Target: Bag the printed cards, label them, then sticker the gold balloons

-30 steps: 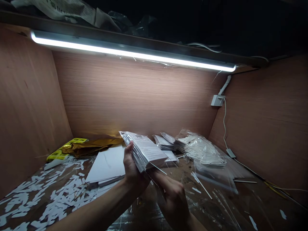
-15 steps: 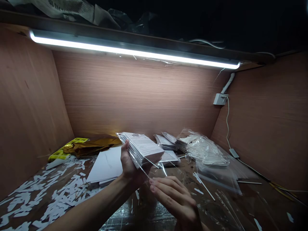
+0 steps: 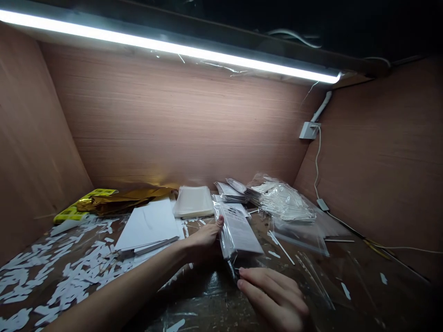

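Right of the white card stack [image 3: 147, 226], the left hand [image 3: 204, 244] clamps a sleeved bundle of printed cards [image 3: 237, 230], the right hand [image 3: 273, 295] pinches its lower corner, and more sleeved bundles [image 3: 228, 192] lie unhandled beyond.

We're looking at a wooden bench [image 3: 367, 267] (quite a litter) with white paper scraps [image 3: 65, 263] left, white card sheets [image 3: 147, 226] mid-left, and bagged white sticks [image 3: 282, 200] far right.
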Action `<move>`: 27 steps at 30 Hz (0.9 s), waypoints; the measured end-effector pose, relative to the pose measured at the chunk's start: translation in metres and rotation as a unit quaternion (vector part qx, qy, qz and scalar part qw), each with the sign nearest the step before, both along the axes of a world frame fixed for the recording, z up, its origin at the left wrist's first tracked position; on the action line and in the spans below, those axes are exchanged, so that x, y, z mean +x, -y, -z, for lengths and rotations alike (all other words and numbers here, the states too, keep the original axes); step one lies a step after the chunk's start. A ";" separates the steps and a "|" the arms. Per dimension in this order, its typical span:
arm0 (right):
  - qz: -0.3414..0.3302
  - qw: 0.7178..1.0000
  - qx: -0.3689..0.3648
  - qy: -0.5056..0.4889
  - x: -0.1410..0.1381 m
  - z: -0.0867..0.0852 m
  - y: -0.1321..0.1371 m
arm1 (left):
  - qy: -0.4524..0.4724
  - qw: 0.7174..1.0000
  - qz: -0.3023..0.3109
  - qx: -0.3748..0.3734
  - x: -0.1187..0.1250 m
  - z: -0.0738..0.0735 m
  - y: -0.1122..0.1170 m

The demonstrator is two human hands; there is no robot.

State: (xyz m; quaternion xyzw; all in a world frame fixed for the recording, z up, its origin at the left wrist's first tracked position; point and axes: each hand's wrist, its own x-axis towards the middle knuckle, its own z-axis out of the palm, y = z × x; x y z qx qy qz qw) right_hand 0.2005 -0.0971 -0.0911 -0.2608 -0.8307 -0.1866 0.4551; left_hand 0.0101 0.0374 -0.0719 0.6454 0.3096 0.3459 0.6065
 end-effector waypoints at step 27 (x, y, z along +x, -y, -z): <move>-0.015 0.841 -0.516 -0.165 0.008 -0.016 0.018 | -0.020 0.698 0.034 0.715 -0.015 0.007 0.075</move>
